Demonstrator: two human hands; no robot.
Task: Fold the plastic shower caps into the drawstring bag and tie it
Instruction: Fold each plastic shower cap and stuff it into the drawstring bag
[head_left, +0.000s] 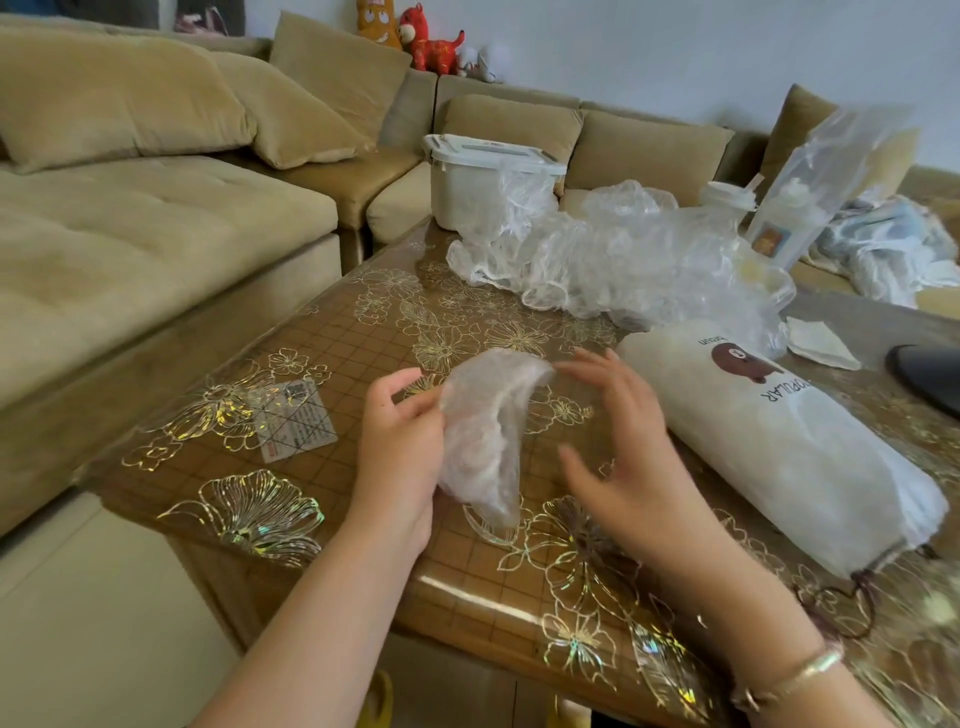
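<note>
Pinching a folded shower cap (485, 431), left hand (400, 441) fingers curled; right hand (618, 447) fingers spread

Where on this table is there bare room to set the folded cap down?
Bare tabletop lies left of the left hand, around the sticker. The far side is crowded by the pile of caps, the right side by the drawstring bag.

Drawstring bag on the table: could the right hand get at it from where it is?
Probably yes. The drawstring bag lies just right of the right hand, whose fingers are spread and hold nothing; nothing lies between them.
</note>
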